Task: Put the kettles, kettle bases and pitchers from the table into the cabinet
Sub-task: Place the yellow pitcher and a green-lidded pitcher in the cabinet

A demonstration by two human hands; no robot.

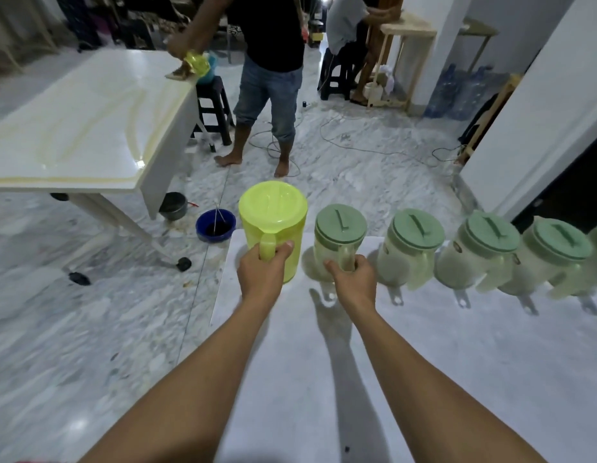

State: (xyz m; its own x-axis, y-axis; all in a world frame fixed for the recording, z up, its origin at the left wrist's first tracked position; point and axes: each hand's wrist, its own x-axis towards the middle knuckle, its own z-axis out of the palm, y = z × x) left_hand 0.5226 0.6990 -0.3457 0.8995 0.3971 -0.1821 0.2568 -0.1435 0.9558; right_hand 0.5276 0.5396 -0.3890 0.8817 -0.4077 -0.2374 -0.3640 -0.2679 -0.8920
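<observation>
A lime-yellow pitcher (273, 215) with a matching lid stands at the far left corner of the white table (424, 362); my left hand (262, 272) is closed around its handle. Right beside it stands a clear pitcher with a green lid (339, 228), and my right hand (352, 284) grips its handle. Several more clear, green-lidded pitchers (414, 242) line the table's far edge toward the right, handles facing me.
A second white table (90, 128) stands at the left with a person wiping it. A blue bowl (215, 225) and a dark pot (173, 205) sit on the marble floor beyond my table. Cables cross the floor. A white wall or panel (541, 111) rises at right.
</observation>
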